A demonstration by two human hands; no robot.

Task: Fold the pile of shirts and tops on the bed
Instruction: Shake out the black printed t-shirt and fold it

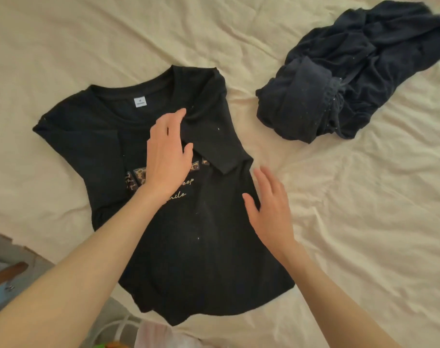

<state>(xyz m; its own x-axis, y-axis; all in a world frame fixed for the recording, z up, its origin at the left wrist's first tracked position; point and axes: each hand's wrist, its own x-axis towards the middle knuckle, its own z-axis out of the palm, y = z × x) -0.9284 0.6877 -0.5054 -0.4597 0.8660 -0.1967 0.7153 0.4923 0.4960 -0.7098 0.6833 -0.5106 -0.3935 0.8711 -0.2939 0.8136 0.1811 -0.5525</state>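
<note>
Both hands flat-fingered on the black shirt — left hand mid-chest, right hand at its edge

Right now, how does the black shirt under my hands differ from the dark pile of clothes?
The black shirt lies spread flat, both sleeves folded in; the dark pile is crumpled. The shirt shows a printed front and a white neck label; the pile shows neither. Both are dark and lie on the cream bedsheet.

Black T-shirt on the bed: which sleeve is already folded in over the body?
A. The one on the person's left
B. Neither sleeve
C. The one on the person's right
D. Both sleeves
C: the right sleeve lies across the black T-shirt; the left sleeve lies spread out.
</note>
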